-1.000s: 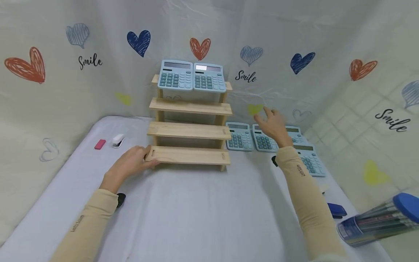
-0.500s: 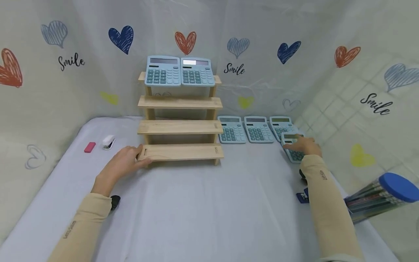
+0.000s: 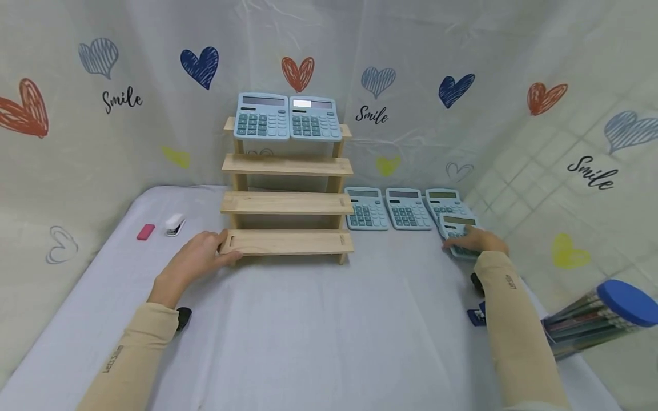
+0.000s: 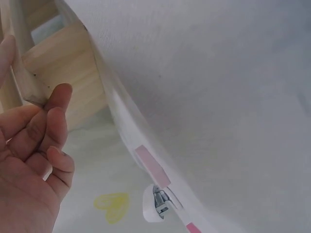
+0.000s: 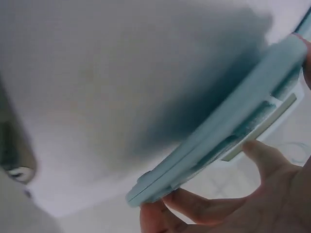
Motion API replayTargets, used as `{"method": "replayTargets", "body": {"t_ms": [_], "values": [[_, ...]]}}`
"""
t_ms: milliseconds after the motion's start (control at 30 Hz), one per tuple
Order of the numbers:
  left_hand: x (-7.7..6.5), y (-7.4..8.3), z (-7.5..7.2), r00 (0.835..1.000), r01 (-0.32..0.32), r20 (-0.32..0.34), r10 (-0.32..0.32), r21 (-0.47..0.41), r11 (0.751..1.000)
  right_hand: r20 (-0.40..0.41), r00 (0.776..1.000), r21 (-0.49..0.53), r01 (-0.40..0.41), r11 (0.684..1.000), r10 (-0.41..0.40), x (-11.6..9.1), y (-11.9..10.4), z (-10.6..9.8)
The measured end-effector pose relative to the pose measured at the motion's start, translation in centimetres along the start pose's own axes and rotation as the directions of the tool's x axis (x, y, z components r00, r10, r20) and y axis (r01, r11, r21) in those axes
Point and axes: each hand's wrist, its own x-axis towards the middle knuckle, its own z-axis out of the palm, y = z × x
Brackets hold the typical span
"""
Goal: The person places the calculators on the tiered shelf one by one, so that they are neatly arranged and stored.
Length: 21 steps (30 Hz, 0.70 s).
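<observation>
My left hand grips the left end of the lowest step of a wooden tiered shelf; in the left wrist view its fingers curl at the wood. Two light-blue calculators lean side by side on the top tier. Right of the shelf, my right hand holds a light-blue calculator by its sides, covering its lower right part. In the right wrist view this calculator looks tilted, with a shadow under it. Behind it lie more calculators, one close to its top edge, others nearer the shelf.
A white stapler and a pink eraser lie at the left. A tub of pencils with a blue lid stands at the right edge. A dark blue object is partly hidden by the right sleeve.
My right hand has moved right and down from above the back row to the front right calculator and taken hold of it. The left hand stays on the shelf. The head view has shifted slightly.
</observation>
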Motion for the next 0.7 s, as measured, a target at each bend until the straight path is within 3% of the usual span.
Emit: {"method": "replayTargets", "body": {"t_ms": [167,267,400,700], "values": [[-0.1,0.1,0.0,1.0,-0.008,-0.007,0.008,0.003,1.0,-0.05,0.996,-0.012,0.075,0.997,-0.076,-1.3,-1.7,-1.0],[-0.1,0.2,-0.1,1.0,-0.004,-0.005,0.004,0.006,1.0,-0.113,0.98,-0.053,0.156,0.986,-0.161,-2.0,-3.2,-1.8],[-0.1,0.2,-0.3,1.0,0.004,-0.007,-0.004,0.019,1.0,-0.177,0.944,-0.117,0.261,0.958,-0.279,-3.1,-6.2,-2.8],[0.0,0.0,-0.3,1.0,0.008,0.01,-0.008,0.022,1.0,-0.252,0.872,-0.131,0.398,0.908,-0.419,-7.2,-13.7,-4.0]]}}
